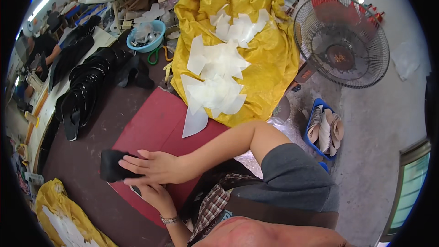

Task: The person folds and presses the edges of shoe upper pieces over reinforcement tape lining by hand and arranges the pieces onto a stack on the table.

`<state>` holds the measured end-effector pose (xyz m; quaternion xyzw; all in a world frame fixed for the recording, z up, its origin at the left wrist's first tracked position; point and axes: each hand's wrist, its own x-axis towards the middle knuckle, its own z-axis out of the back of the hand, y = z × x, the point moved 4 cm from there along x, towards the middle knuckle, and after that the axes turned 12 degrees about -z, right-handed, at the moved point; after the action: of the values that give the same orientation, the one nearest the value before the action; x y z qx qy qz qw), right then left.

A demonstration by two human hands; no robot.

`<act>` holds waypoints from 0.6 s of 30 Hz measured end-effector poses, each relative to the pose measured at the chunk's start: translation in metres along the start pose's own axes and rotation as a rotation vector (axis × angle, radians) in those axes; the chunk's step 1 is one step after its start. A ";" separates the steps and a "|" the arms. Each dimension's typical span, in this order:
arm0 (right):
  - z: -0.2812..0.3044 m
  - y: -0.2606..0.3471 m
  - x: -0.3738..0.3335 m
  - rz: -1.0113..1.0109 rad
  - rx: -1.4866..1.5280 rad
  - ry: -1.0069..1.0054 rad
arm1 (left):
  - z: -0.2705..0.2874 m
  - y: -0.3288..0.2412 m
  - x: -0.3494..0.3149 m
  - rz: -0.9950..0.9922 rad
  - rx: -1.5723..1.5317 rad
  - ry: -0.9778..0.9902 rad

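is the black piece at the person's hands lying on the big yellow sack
No, the black piece is under the right hand by the edge of the red board, apart from the yellow sack.

A: Identify the main supporting surface
B: A dark brown table (77, 169), scuffed in places
A: List the items lying directly on it
B: Right: a red board (155, 114), flat, its far right portion covered by a yellow sack (274, 64). Far left: overlapping black pieces (84, 87) in a row. Far side: a light-blue basin (148, 48), near a green loop handle (157, 55)
A: State the floor contents
B: Grey floor (366, 119), right: one blue crate (314, 147)
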<state>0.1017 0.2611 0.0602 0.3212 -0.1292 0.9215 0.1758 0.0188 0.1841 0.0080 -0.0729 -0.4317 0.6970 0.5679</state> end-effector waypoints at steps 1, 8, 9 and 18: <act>-0.011 -0.001 0.007 0.040 0.020 0.152 | 0.002 -0.003 -0.003 -0.054 -0.021 -0.221; -0.036 -0.054 -0.009 -0.659 0.577 0.269 | 0.032 -0.010 0.018 0.086 0.046 0.060; -0.051 -0.053 -0.024 -0.737 0.702 0.083 | 0.034 -0.005 0.020 0.123 0.067 0.165; -0.018 -0.043 -0.063 -0.574 0.341 0.013 | 0.039 0.005 0.038 0.055 0.068 0.214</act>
<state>0.1551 0.2916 0.0119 0.3637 0.1238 0.8448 0.3725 -0.0209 0.1968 0.0432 -0.1396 -0.3423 0.7148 0.5936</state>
